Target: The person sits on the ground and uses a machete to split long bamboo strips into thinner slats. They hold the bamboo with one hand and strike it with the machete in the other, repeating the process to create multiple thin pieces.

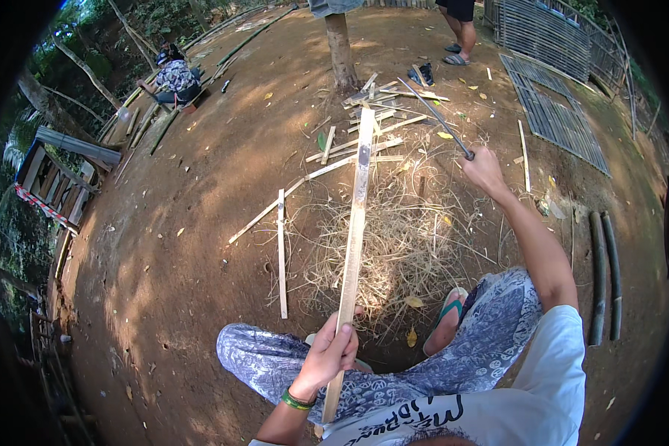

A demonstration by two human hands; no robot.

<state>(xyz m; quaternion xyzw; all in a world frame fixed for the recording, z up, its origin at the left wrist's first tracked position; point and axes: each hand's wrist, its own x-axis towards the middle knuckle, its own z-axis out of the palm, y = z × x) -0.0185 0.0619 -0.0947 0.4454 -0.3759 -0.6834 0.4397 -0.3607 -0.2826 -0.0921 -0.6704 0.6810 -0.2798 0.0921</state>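
My left hand (333, 349) is closed around the lower part of a long, pale bamboo slat (355, 230). The slat slants up and away from my lap, with a dark patch near its far end. Out to the right, my right hand (485, 171) grips the handle of a long knife (440, 119). Its narrow dark blade points away and to the left, apart from the slat. Beneath the slat, between my bent legs and the tree, lies a heap of thin bamboo shavings (401, 253).
More split slats (379, 111) lie piled by a tree trunk (340, 52). A slatted bamboo panel (557, 111) and two dark poles (598, 279) lie at right. One person (177, 80) sits far left; another's legs (461, 30) stand at the back. A small shelter (63, 178) stands left.
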